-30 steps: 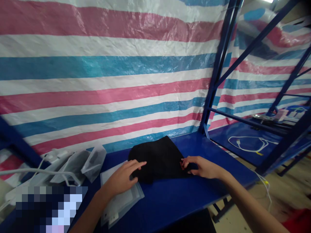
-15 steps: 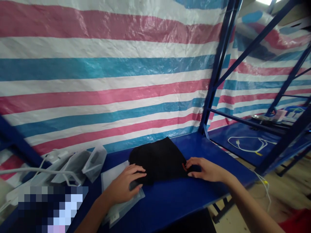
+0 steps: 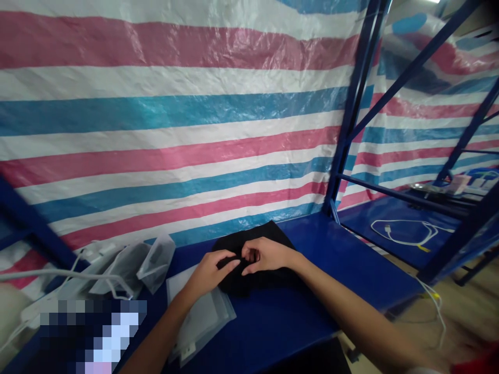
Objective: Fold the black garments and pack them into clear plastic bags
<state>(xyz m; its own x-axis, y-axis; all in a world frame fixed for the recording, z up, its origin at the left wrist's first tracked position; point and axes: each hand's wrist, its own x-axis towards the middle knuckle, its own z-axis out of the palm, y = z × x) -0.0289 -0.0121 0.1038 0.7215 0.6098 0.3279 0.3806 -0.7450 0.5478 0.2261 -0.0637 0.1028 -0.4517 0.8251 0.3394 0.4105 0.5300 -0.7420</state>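
Observation:
A black folded cloth (image 3: 273,275) lies on the blue tabletop (image 3: 249,332). My left hand (image 3: 212,270) is at the cloth's left edge, thumb and fingers curved with a gap between them. Close beside it, my right hand (image 3: 267,255) rests over the cloth's left half; its fingers are curled and its thumb is apart from them, with dark cloth visible behind. A flat translucent plastic bag (image 3: 202,317) lies partly under my left forearm and beside the cloth.
Upright translucent bags (image 3: 156,262) and a white cable (image 3: 78,272) stand at the left, near a pixelated patch. Blue metal frame posts (image 3: 345,140) rise at the right. A striped sheet (image 3: 175,114) hangs behind. Another blue surface (image 3: 362,213) holds a coiled white cable (image 3: 405,241).
My right hand has moved left from the cloth's right edge to beside my left hand. Its fold at the left looks more rumpled. The view has shifted slightly.

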